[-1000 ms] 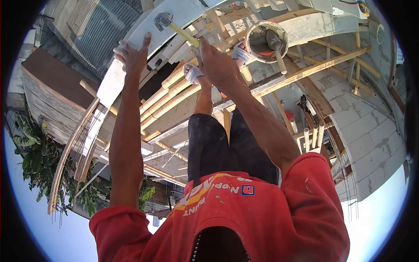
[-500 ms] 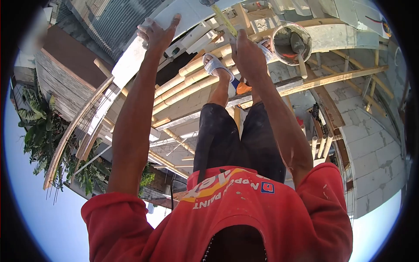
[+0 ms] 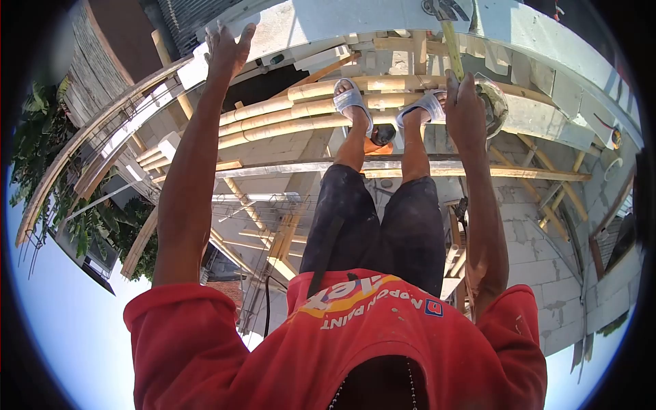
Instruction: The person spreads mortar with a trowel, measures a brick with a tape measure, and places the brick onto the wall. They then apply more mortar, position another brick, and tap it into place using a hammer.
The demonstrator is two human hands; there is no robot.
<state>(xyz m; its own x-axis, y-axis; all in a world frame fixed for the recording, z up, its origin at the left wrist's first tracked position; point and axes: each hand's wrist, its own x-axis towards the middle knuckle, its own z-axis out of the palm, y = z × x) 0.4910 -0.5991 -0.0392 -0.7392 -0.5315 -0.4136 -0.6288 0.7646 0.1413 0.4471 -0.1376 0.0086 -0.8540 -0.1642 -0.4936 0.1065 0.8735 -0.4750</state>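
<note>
My left hand (image 3: 229,51) has its fingers spread and rests against the left part of a long pale block surface (image 3: 307,27). In my right hand (image 3: 465,102) is the yellowish handle of a hammer-like tool (image 3: 452,48), whose dark metal head lies over the pale surface at the top. Just behind my right hand stands a bucket (image 3: 497,109), partly covered by the hand.
My sandalled feet stand on bamboo poles (image 3: 321,89). Below them a wooden beam (image 3: 478,169) crosses the view. Another person (image 3: 383,135) in orange is beneath the poles, between my legs. A block wall (image 3: 560,273) rises at the right, and plants (image 3: 102,225) are at the left.
The view has turned, and my feet are now farther apart on the poles. My right hand has moved right with the tool, now in front of the bucket. My left hand has shifted left.
</note>
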